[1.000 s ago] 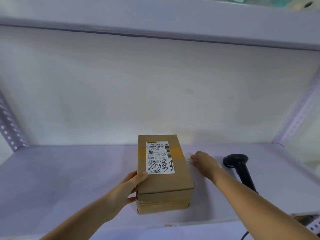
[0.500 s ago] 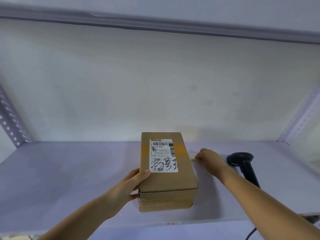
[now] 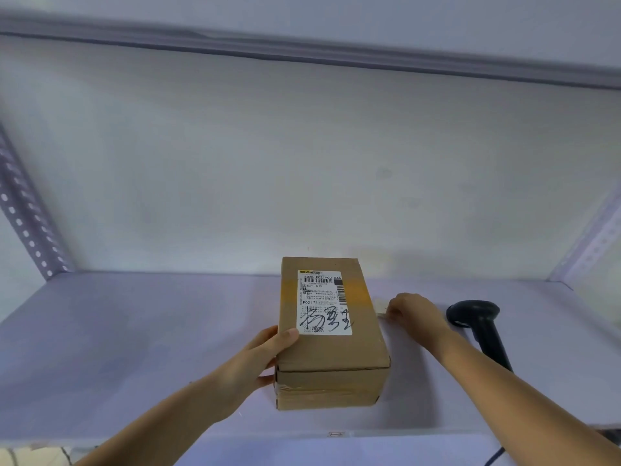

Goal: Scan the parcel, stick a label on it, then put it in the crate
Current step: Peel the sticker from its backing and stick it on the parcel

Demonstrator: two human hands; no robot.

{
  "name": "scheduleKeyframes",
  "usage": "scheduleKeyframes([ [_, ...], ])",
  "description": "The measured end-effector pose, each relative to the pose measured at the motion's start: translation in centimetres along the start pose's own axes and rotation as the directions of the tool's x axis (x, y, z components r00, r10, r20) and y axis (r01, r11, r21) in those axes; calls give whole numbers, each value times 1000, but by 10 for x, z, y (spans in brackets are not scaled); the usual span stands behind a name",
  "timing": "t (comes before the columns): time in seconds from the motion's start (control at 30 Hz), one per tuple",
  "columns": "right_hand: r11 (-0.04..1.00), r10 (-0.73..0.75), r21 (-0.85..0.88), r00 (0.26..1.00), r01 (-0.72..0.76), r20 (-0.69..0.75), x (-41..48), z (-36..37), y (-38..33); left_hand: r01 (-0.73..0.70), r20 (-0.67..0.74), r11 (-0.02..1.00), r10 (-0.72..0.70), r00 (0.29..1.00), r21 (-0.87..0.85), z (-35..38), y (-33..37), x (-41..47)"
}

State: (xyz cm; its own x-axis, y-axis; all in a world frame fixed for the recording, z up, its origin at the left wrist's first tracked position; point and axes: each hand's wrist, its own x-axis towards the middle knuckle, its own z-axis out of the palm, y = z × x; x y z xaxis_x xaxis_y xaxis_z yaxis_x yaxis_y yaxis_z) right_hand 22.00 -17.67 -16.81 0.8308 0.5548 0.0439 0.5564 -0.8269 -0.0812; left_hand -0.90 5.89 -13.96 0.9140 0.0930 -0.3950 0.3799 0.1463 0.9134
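Brown corrugated cardboard parcel (image 3: 331,334): lies flat on the pale shelf (image 3: 134,348), long axis running away from the viewer, near the front edge. Top face carries a printed shipping label (image 3: 324,302) with barcodes and black handwritten marks; a yellowish band crosses the top under it.

Left hand (image 3: 265,356): closed on the parcel's near left corner, thumb on the top face, fingers on the side wall, steadying it.

Right hand (image 3: 411,312): on the shelf just beside the parcel's right side, fingertips pinched around a small pale slip (image 3: 381,306), probably a sticker or label sheet. Whether the slip is truly gripped or only touched cannot be told.

Black handheld barcode scanner (image 3: 477,322): lies on the shelf to the right of the right hand, untouched, head towards the back wall.

Step in hand, by judgement: fetching the label to stick on. The scanner lying idle suggests scanning is done, though this cannot be confirmed.

Next move calls for: peeling or lifting the slip cleanly, carrying it over the parcel, and pressing it flat on a bare patch of cardboard without covering the printed barcodes, while the left hand keeps the parcel from sliding.

Hidden or unclear: the crate is nowhere in view. The slip is small, pale against the pale shelf and partly covered by fingers. The scanner's handle runs out of sight behind the right forearm. Label text is too fine to read fully.
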Motion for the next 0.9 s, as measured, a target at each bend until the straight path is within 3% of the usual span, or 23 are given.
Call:
scheduleKeyframes([
  [0.17, 997, 0, 82, 999, 4, -40, -1, 2, 4, -9, -1, 1000, 9, 1000, 12, 2, 0, 1],
  [0.3, 970, 56, 244, 945, 25, -322, -12, -1, 1, -24, -30, 999, 25, 999, 44, 4, 4, -6],
  [0.4, 935, 98, 324, 774, 144, -626, -26, -26, -17, -183, -214, 971, 213, 953, 151, 5, 13, -16],
  [0.47, 925, 58, 269, 601, 267, -797, -42, -47, -35, -344, -311, 891, 431, 847, 298, 5, 26, -29],
  [0.53, 892, -14, 199, 464, 407, -886, -66, -64, -58, -448, -244, 815, 549, 799, 369, 7, 43, -45],
  [0.7, 771, -170, 40, 266, 636, -949, -124, -84, -117, -498, 47, 815, 508, 860, 297, 28, 72, -86],
  [0.9, 747, -253, -56, 204, 663, -946, -149, -84, -146, -471, 232, 873, 437, 869, 122, 43, 74, -110],
])
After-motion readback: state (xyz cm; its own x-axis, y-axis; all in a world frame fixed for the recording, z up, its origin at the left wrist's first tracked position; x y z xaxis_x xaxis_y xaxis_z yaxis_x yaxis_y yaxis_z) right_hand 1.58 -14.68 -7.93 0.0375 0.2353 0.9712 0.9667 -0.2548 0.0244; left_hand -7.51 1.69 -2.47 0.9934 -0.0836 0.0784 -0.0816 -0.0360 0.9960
